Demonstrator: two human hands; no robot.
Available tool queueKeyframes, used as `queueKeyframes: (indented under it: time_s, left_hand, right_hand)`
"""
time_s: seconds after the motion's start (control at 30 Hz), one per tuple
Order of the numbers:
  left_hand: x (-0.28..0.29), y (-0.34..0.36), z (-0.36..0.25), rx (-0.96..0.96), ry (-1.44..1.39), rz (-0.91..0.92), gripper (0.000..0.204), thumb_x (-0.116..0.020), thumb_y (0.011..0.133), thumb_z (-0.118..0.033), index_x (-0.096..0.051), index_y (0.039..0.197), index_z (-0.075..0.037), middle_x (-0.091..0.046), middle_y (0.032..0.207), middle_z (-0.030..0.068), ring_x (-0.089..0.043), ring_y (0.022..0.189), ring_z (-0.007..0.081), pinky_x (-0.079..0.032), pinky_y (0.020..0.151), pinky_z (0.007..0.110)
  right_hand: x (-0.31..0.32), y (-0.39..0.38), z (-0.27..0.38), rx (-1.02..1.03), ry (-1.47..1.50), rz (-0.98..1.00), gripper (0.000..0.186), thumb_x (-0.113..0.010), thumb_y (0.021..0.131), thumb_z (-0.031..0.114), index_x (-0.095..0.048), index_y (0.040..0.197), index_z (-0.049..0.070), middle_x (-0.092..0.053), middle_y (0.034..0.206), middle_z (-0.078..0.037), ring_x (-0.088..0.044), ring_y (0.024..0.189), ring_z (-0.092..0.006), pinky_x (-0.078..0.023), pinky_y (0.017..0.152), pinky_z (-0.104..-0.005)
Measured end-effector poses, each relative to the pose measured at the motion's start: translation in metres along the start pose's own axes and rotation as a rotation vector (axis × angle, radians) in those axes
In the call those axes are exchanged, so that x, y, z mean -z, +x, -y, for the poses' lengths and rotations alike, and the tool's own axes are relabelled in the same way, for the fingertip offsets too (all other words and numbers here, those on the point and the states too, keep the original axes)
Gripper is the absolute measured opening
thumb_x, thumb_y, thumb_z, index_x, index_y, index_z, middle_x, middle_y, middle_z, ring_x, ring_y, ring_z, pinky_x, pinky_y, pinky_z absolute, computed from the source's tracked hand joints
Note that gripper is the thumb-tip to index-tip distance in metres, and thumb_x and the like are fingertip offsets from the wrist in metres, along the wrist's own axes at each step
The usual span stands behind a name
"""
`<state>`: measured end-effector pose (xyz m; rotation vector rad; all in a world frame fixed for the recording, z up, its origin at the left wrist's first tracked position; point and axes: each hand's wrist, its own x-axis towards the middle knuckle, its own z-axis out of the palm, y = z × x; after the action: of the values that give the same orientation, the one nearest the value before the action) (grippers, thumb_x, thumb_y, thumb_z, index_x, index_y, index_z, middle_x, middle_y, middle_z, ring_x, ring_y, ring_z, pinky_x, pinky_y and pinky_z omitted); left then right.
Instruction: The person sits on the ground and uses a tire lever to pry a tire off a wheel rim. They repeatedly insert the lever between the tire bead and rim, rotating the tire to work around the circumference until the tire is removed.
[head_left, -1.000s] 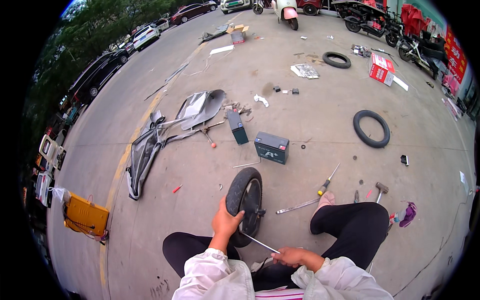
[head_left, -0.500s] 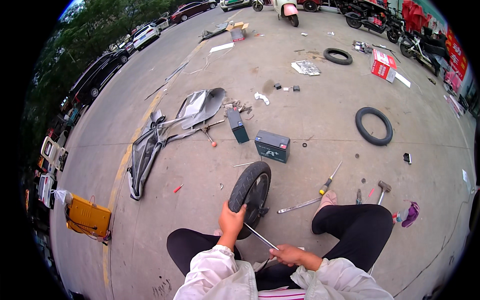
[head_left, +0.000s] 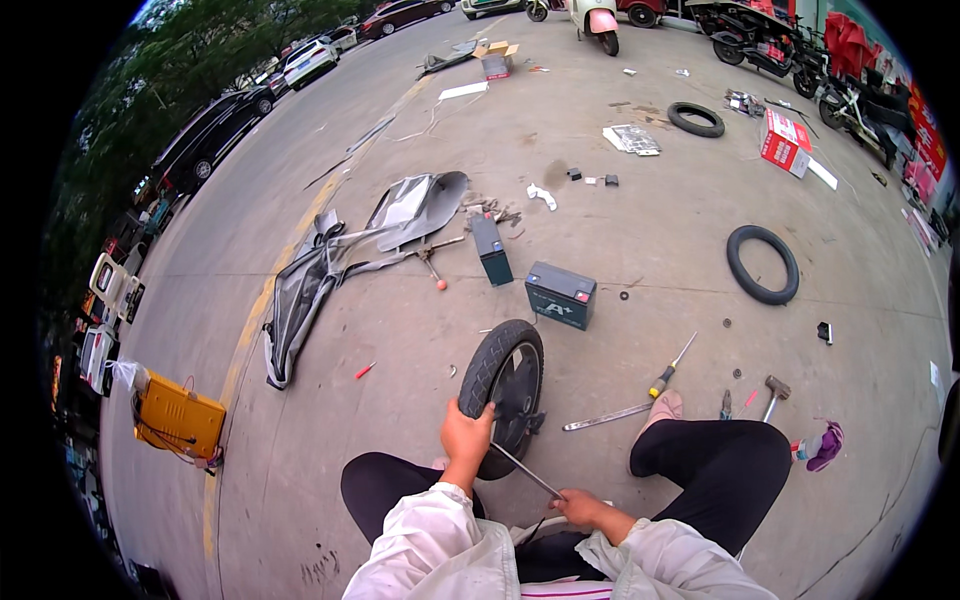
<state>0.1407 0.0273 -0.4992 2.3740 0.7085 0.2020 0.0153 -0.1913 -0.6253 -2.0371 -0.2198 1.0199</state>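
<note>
A small wheel with a black tire (head_left: 487,370) stands upright between my knees, its dark hub and rim facing right. My left hand (head_left: 467,440) is closed round the near part of the tire, thumb over the edge beside the rim. My right hand (head_left: 583,508) grips the lower end of a metal tire lever (head_left: 527,470). The lever slants up to the left, and its far end meets the rim edge next to my left thumb. Exactly how the tip sits under the tire is hidden. Another flat metal bar (head_left: 606,417) lies right of the wheel.
Two batteries (head_left: 561,294) stand just beyond the wheel. A screwdriver (head_left: 672,365), pliers (head_left: 726,404) and a hammer (head_left: 775,396) lie by my right knee. Loose tires (head_left: 762,264), a grey cover (head_left: 318,268) and a yellow box (head_left: 180,416) are farther out.
The view has turned slightly, so the ground things sit farther right. My left hand keeps its hold on the tire. My right hand has shifted slightly right with the lever.
</note>
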Motion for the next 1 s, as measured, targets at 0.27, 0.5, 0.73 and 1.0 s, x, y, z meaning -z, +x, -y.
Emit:
queueKeyframes:
  time_s: [0.27, 0.5, 0.73, 1.0]
  left_hand:
    - [0.001, -0.001, 0.007, -0.005, -0.154, 0.006, 0.055, -0.078, 0.077, -0.039, -0.061, 0.116, -0.005, -0.07, 0.095, 0.022, -0.067, 0.092, 0.0412, -0.052, 0.078, 0.045]
    - [0.001, 0.005, 0.011, 0.033, -0.097, -0.008, 0.046, -0.077, 0.079, -0.038, -0.067, 0.11, -0.006, -0.071, 0.089, 0.0203, -0.068, 0.086, 0.0406, -0.052, 0.076, 0.045]
    - [0.001, 0.004, 0.01, 0.029, -0.062, 0.002, 0.046, -0.077, 0.078, -0.039, -0.067, 0.108, -0.005, -0.071, 0.089, 0.0213, -0.068, 0.086, 0.0414, -0.052, 0.076, 0.047]
    - [0.006, -0.001, 0.005, -0.006, -0.064, 0.008, 0.05, -0.078, 0.076, -0.04, -0.064, 0.106, -0.003, -0.07, 0.09, 0.0216, -0.068, 0.087, 0.0408, -0.052, 0.076, 0.046]
  right_hand:
    - [0.01, -0.004, 0.007, -0.025, -0.031, -0.013, 0.033, -0.055, 0.095, 0.034, -0.069, 0.109, 0.008, -0.069, 0.104, -0.018, -0.064, 0.1, -0.0342, -0.049, 0.089, -0.0424]
    - [0.012, -0.001, -0.012, -0.261, -0.19, -0.077, 0.038, -0.054, 0.094, 0.036, -0.068, 0.108, 0.003, -0.066, 0.111, -0.022, -0.061, 0.108, -0.0402, -0.048, 0.093, -0.0462]
    - [0.014, 0.004, -0.021, -0.312, -0.244, -0.117, 0.041, -0.054, 0.094, 0.036, -0.067, 0.11, 0.001, -0.065, 0.114, -0.023, -0.06, 0.11, -0.0404, -0.047, 0.095, -0.0467]
    - [0.014, -0.004, -0.012, -0.228, -0.251, -0.114, 0.04, -0.052, 0.095, 0.035, -0.066, 0.108, 0.0, -0.066, 0.11, -0.024, -0.061, 0.106, -0.0422, -0.048, 0.093, -0.0488]
